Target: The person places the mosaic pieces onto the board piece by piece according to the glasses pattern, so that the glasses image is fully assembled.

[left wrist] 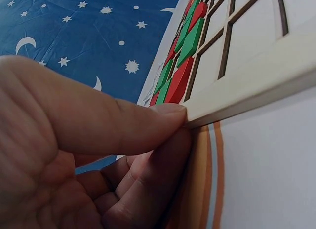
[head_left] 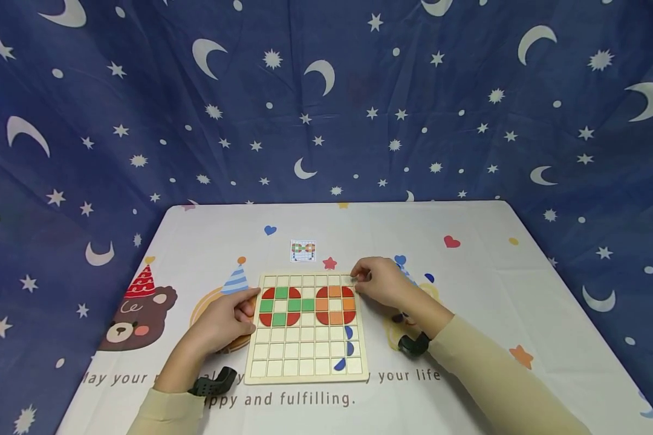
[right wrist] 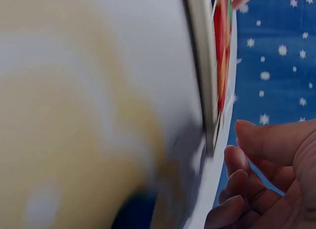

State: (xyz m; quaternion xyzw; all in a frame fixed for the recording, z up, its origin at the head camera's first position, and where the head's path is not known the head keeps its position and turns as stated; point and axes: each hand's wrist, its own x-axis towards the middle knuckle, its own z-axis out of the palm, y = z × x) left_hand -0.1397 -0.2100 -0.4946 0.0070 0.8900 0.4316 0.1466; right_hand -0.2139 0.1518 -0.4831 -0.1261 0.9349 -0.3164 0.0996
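A wooden grid board lies on the table, its upper part set with red curved pieces, green squares and orange squares. Three blue curved pieces sit in its lower right. My left hand pinches the board's left edge, with the thumb on the rim and a finger beneath, as the left wrist view shows. By the upper right corner is my right hand, its fingers loosely bent. A gap shows between its fingertips and the board's edge in the right wrist view, with nothing held.
Behind the board lies a small printed card with a coloured pattern. A loose blue piece is on the printed cloth, right of my right hand. A dark blue starry curtain hangs behind the table.
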